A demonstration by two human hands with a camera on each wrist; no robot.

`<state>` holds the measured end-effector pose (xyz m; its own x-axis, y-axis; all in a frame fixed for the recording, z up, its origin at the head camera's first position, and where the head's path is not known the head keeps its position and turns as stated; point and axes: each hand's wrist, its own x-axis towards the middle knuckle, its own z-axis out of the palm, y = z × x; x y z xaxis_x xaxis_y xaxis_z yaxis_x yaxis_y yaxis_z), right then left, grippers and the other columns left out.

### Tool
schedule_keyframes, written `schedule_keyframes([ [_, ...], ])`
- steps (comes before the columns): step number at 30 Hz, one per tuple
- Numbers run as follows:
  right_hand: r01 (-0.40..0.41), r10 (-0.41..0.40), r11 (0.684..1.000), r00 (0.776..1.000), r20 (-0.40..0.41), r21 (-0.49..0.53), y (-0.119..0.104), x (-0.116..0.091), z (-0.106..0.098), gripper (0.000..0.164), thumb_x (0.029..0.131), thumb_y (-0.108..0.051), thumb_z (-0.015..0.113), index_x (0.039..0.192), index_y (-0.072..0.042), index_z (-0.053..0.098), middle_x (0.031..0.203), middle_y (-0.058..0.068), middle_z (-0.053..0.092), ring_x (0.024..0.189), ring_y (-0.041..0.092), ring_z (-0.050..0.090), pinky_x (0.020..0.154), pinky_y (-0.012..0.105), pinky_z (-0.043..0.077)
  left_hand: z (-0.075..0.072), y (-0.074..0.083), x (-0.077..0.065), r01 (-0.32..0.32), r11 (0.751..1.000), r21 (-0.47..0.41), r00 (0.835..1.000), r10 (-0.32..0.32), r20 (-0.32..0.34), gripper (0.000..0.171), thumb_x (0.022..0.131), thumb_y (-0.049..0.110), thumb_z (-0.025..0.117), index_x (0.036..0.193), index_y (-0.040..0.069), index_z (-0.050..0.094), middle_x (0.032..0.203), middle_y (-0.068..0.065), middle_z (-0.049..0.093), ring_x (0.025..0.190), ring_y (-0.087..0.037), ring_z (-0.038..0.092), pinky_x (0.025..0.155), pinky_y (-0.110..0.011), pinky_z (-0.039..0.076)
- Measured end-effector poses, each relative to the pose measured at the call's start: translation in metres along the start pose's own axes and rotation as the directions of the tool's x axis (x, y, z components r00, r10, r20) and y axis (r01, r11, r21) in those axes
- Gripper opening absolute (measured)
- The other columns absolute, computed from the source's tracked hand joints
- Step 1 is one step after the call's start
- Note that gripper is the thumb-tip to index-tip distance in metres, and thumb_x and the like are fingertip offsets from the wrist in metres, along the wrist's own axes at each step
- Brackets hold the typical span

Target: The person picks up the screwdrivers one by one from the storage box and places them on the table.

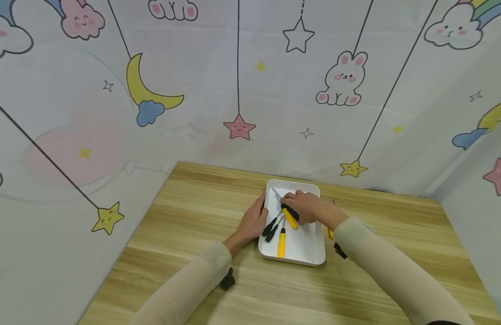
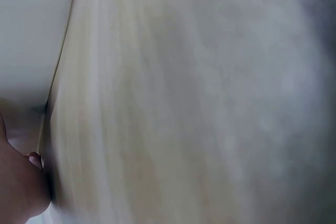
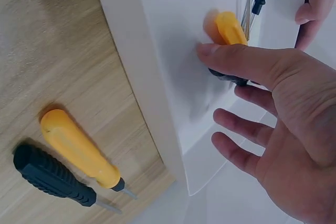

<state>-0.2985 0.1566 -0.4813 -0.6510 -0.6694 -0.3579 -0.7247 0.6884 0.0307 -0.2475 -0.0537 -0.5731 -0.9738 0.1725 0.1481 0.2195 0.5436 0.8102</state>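
Observation:
A white rectangular tray (image 1: pixel 303 253) lies on the table with several screwdrivers in it. My left hand (image 1: pixel 252 220) holds the tray's left side, its thumb at the rim. My right hand (image 1: pixel 305 206) reaches over the tray and pinches a black-handled screwdriver (image 3: pixel 227 76) between thumb and index finger; the other fingers are loosely spread. Beside that handle lies a yellow-handled screwdriver (image 1: pixel 290 219). Two smaller black-handled screwdrivers lie at the left, near a yellow-and-black screwdriver (image 1: pixel 282 243) at the tray's near end. The left wrist view shows only part of the left hand (image 2: pixel 21 184).
On the table right of the tray lie another yellow-handled screwdriver (image 3: pixel 79 148) and a black-handled one (image 3: pixel 52 174), mostly hidden by the right arm in the head view. A white patterned curtain (image 1: pixel 209 90) stands behind the wooden table (image 1: pixel 193 198) and along its sides.

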Motion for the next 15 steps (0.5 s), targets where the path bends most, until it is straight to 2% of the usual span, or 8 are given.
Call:
schedule_keyframes([
  [10,-0.022,0.024,0.999,0.999,0.039,-0.047,-0.0006,0.008,-0.0029,0.086,0.084,-0.028,0.093,0.157,-0.011,0.05,0.153,0.009,0.054,0.124,0.034,0.058,0.106,0.052,0.051,0.0004,0.0022,0.0006,-0.009,1.0,0.001,1.0,0.009,-0.01,0.058,0.111,0.014,0.04,0.166,0.0,0.029,0.169,-0.014,0.036,0.154,-0.029,0.037,0.125,-0.045,0.031],
  [15,-0.032,0.032,0.999,0.999,0.044,-0.009,0.0016,0.0102,0.0003,0.088,0.083,-0.025,0.094,0.157,-0.011,0.05,0.153,0.009,0.054,0.121,0.032,0.06,0.107,0.05,0.051,0.0006,0.0028,-0.0003,-0.002,1.0,0.001,1.0,0.002,-0.011,0.058,0.111,0.013,0.04,0.166,0.0,0.029,0.169,-0.015,0.037,0.154,-0.03,0.037,0.125,-0.045,0.032],
])
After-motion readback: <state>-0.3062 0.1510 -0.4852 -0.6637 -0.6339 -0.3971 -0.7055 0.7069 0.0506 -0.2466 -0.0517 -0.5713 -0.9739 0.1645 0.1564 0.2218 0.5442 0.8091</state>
